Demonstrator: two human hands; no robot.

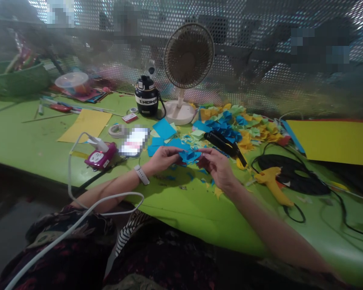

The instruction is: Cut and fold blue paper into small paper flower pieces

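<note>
My left hand (pixel 165 159) and my right hand (pixel 218 167) pinch a small folded piece of blue paper (pixel 189 156) between them, above the green table (pixel 48 149). Loose blue paper squares (pixel 164 129) lie just beyond my left hand. A black stapler (pixel 225 145) lies close beyond my right hand, next to a heap of folded blue, yellow and green paper pieces (pixel 245 129). A yellow hot glue gun (pixel 274 185) rests to the right of my right hand.
A pink power socket (pixel 101 156) with a white cable sits left of my left arm. A tape roll (pixel 117 131), a yellow sheet (pixel 84 125), a black flask (pixel 147 96) and a desk fan (pixel 187 56) stand beyond. Paper scraps dot the table, and a larger yellow sheet (pixel 332 141) lies right.
</note>
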